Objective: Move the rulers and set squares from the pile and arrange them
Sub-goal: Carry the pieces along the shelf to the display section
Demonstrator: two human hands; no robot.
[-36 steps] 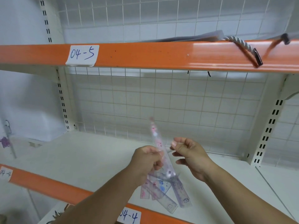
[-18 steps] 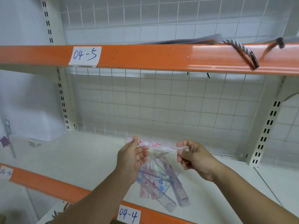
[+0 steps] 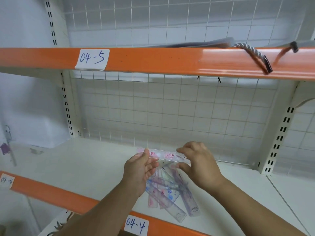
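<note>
Head view: clear printed ruler [image 3: 164,155] held level above the pile [image 3: 172,195] on the shelf [image 3: 81,167], long axis running left to right; left hand [image 3: 139,171] and right hand [image 3: 200,165] each pinch one end.

White shelf [image 3: 81,167] with a wire grid [image 3: 170,113] across the back and slotted uprights on the left [image 3: 67,103] and right [image 3: 279,133]. The orange top beam [image 3: 170,60] has a paper label [image 3: 92,59] reading "04-5". A grey twisted rope [image 3: 252,53] hangs over that beam on the right, near an orange cord [image 3: 282,54] with a black tip. Something flat and grey [image 3: 196,43] lies on the upper level; can't tell what. The lower beam [image 3: 56,196] has a "04-4" tag [image 3: 135,225], plus another one [image 3: 6,181] far left.
</note>
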